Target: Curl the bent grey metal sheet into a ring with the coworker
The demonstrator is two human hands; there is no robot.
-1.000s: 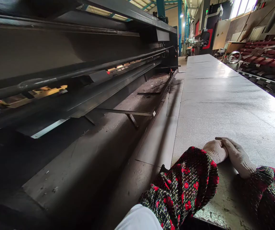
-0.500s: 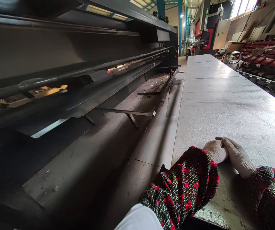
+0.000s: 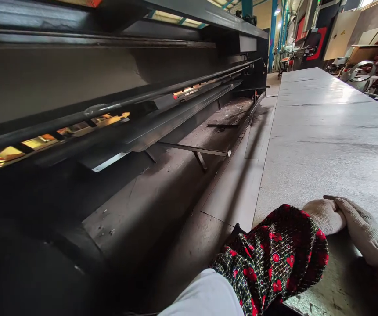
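My left hand (image 3: 323, 216), in a pale knitted glove, rests near the close end of a long grey metal sheet (image 3: 323, 153). Its fingers are mostly hidden beneath my right hand (image 3: 361, 221), which wears the same kind of glove. The right hand lies across the left, its visible fingers stretched out and touching it. No tool or part shows in either hand. A dark sleeve with red flowers (image 3: 279, 254) covers my left forearm; the right forearm is in shadow at the frame's edge.
A long dark machine (image 3: 189, 61) runs along the left, with a ledge (image 3: 182, 118) and bracket arms (image 3: 195, 149) low down. Between machine and sheet is dusty floor (image 3: 136, 206). Farther back stand a metal ring (image 3: 362, 70) and a red-and-black machine (image 3: 317, 44).
The view has swung left, so the sheet and both hands sit farther right. The hands keep the same folded position on the sheet.
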